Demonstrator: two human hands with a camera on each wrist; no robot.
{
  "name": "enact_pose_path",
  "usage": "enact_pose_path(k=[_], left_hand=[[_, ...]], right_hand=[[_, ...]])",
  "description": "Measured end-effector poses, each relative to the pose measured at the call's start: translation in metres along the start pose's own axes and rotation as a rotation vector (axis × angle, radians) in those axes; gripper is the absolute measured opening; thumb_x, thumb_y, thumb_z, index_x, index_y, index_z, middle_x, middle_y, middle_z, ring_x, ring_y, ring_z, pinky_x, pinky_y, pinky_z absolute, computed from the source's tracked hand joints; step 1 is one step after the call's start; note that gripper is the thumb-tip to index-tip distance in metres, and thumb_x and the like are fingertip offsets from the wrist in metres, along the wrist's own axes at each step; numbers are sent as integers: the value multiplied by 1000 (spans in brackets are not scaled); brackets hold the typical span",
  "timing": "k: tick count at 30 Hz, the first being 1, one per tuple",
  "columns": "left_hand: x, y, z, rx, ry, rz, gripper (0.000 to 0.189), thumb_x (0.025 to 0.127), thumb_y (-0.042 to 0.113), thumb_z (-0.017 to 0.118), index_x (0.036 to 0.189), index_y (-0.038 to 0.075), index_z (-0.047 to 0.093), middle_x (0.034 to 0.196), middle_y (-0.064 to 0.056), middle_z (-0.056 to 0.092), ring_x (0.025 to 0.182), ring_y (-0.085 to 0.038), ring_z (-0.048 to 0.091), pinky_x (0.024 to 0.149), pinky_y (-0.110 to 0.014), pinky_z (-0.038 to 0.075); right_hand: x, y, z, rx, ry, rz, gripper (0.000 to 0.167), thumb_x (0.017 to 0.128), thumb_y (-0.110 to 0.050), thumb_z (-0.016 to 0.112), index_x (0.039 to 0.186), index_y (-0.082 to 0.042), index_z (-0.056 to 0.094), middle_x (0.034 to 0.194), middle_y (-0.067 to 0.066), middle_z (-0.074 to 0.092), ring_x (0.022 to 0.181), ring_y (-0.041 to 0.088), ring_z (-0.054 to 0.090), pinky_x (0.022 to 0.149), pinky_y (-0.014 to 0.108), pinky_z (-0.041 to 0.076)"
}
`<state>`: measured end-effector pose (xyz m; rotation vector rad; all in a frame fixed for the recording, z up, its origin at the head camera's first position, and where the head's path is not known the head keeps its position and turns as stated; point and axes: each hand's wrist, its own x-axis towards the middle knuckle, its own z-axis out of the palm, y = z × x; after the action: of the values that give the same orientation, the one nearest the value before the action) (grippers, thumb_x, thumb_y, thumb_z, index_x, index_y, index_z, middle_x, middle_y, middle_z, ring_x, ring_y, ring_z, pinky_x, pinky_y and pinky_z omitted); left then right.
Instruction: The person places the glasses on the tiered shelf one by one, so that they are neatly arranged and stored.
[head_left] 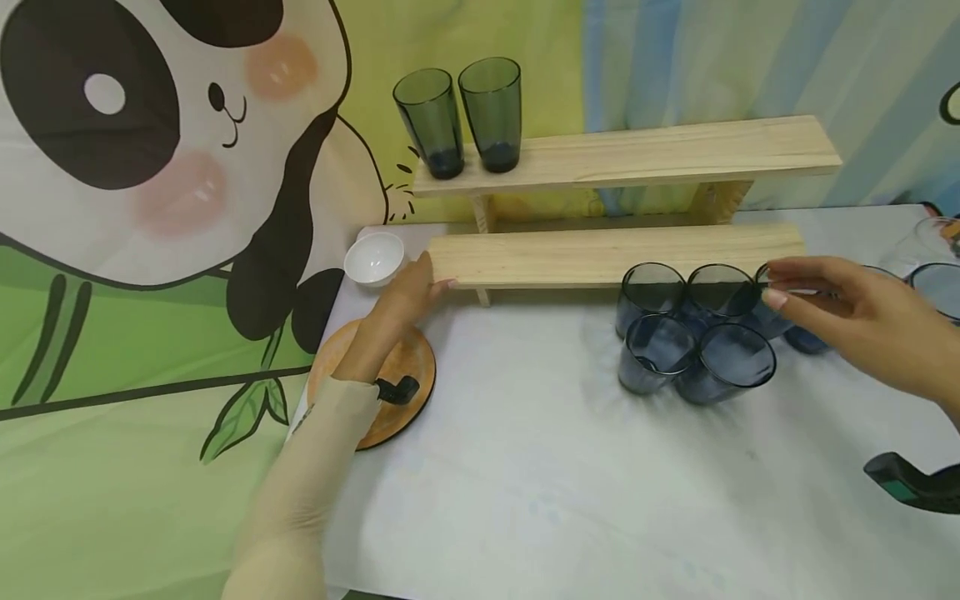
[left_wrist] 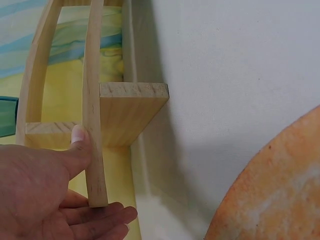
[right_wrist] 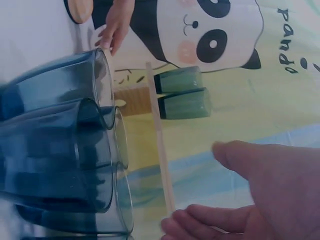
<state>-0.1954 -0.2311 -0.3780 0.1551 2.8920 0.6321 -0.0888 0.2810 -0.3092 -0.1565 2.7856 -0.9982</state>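
A two-tier wooden shelf (head_left: 600, 260) stands at the back of the table. My left hand (head_left: 405, 298) holds the left end of its lower board; in the left wrist view the thumb lies along one face of the board (left_wrist: 93, 105) and the fingers pass under its end. My right hand (head_left: 862, 312) hovers over a cluster of blue-tinted glasses (head_left: 727, 367), thumb and fingers apart with nothing between them. In the head view its fingertips overlap a rear glass's rim. Two tall green-tinted glasses (head_left: 495, 117) stand upright on the upper board's left end.
A white bowl (head_left: 375, 257) sits at the table's back left corner. Closer in, beneath my left forearm, lies a round orange-brown plate (head_left: 416, 367). Another blue glass (head_left: 941, 287) is at the right, beyond my right hand. Panda-printed cloth (head_left: 187, 317) hangs behind and to the left.
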Motion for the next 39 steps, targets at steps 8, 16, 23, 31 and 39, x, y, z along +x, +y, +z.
enact_pose_path(k=[8,16,23,31,39], left_hand=[[0,-1,-2,3,-5,3,73,109,38,60,158,-8,30,146,-33,54,135,-43,56,111,-56,45],[2,-2,-2,5,-3,-9,73,108,40,60,157,-6,31,145,-34,54,132,-43,57,109,-56,47],[2,-2,-1,3,-11,-5,73,108,39,59,156,-8,31,145,-35,54,134,-45,55,110,-57,45],[1,-4,0,1,-12,10,76,109,39,59,160,-7,27,150,-35,50,140,-46,51,115,-57,42],[0,-4,0,-7,-6,16,75,108,38,59,160,-5,27,149,-34,51,138,-45,52,114,-57,43]], right_hand=[[-30,35,26,-161,-137,83,113,98,-54,73,162,15,10,158,47,22,133,73,31,100,82,34],[-31,49,69,62,-121,33,115,93,-43,83,167,3,8,162,43,23,141,69,30,117,63,36],[-34,65,103,270,99,-98,95,90,-18,87,164,-9,29,156,27,42,145,14,46,100,-2,33],[-32,74,124,387,219,-184,92,85,1,87,161,-12,37,149,2,44,131,-13,44,107,3,36],[-31,79,131,390,252,-256,92,80,9,88,158,-7,40,150,10,46,131,-13,48,104,4,39]])
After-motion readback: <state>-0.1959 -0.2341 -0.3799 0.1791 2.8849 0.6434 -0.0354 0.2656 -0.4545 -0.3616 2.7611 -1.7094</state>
